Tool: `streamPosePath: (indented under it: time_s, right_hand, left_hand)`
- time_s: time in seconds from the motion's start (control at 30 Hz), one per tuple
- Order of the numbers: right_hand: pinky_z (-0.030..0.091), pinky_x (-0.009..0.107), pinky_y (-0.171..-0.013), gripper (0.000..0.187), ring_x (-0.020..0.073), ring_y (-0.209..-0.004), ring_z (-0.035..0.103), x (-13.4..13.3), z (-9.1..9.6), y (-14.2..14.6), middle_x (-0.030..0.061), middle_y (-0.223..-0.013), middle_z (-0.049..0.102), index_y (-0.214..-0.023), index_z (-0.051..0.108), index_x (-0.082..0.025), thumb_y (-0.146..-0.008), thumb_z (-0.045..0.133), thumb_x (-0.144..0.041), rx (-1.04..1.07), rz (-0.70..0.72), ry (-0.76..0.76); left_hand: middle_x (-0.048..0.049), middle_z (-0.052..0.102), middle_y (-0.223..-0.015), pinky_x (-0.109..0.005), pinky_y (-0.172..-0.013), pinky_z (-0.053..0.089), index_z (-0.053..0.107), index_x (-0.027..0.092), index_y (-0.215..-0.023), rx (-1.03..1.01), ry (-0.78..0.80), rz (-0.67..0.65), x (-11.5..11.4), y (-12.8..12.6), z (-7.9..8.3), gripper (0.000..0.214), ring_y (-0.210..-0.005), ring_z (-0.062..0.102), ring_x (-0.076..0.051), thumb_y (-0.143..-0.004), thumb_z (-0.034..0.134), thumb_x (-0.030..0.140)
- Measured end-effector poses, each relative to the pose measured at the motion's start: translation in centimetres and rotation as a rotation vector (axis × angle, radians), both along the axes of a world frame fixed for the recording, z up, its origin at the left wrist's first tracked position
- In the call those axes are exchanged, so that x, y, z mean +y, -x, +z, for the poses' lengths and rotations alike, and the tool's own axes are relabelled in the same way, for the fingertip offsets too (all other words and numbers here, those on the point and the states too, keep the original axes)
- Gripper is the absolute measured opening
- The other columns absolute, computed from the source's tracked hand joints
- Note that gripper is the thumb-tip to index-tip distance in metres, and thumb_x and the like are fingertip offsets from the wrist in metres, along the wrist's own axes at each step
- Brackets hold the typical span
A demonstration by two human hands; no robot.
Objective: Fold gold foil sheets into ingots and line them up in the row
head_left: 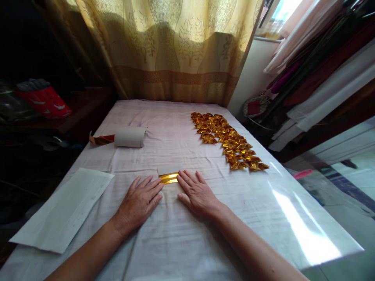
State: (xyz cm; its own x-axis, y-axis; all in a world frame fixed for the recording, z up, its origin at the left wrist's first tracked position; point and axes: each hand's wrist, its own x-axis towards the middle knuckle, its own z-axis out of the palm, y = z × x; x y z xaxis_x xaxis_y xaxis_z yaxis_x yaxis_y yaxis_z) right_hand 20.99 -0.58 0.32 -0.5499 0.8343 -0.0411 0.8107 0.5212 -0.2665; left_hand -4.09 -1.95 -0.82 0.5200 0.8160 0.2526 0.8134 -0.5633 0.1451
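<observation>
A small sheet of gold foil paper (169, 178) lies on the cloth-covered table, its near part folded into shiny gold strips and its far part showing a pale grey backing. My left hand (139, 199) rests flat with its fingertips on the sheet's left end. Over the right end, the fingers of my right hand (196, 192) lie stretched out and press down. Both hands cover the ends of the sheet, so these are hidden. Neither hand grips anything.
Rows of folded gold foil pieces (227, 138) stand at the right back. A grey roll (129, 137) with coppery foil at its left end lies at the left back. A white paper sheet (63, 210) is at the left edge. A curtain (181, 47) hangs behind the table (164, 242).
</observation>
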Motion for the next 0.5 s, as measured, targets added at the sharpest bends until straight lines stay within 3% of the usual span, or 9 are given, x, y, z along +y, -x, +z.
streamPosePath:
  time_s: [0.17,0.33,0.5]
  right_hand:
    - [0.012,0.056,-0.122,0.061,0.0259,-0.15,0.02,0.2,-0.3,-1.3,0.0058,-0.161,0.025,-0.154,0.03,-0.02,-0.102,0.036,-0.051,-0.012,-0.025,0.004]
    - [0.015,0.055,-0.122,0.061,0.0267,-0.15,0.02,0.8,-0.2,-2.6,0.0075,-0.161,0.024,-0.154,0.032,-0.02,-0.101,0.039,-0.049,-0.03,-0.046,-0.011]
    - [0.018,0.054,-0.121,0.057,0.0261,-0.149,0.023,2.0,0.2,-4.4,0.0079,-0.16,0.029,-0.153,0.036,-0.021,-0.101,0.042,-0.043,-0.018,0.021,-0.007]
  left_hand:
    - [-0.0032,0.064,-0.135,-0.053,-0.113,0.029,0.062,0.028,-0.131,-0.033,0.032,0.011,0.0,-0.1,0.1,0.039,-0.13,0.053,-0.026,-0.102,0.04,0.041]
    - [-0.0052,0.069,-0.128,-0.058,-0.113,0.027,0.065,0.026,-0.127,-0.018,-0.042,-0.04,-0.2,0.3,0.5,0.037,-0.127,0.055,-0.029,-0.1,0.043,0.039]
    - [-0.0047,0.074,-0.115,-0.054,-0.111,0.032,0.072,0.023,-0.105,-0.045,-0.163,-0.055,0.6,-1.1,2.3,0.024,-0.116,0.06,-0.027,-0.097,0.051,0.029]
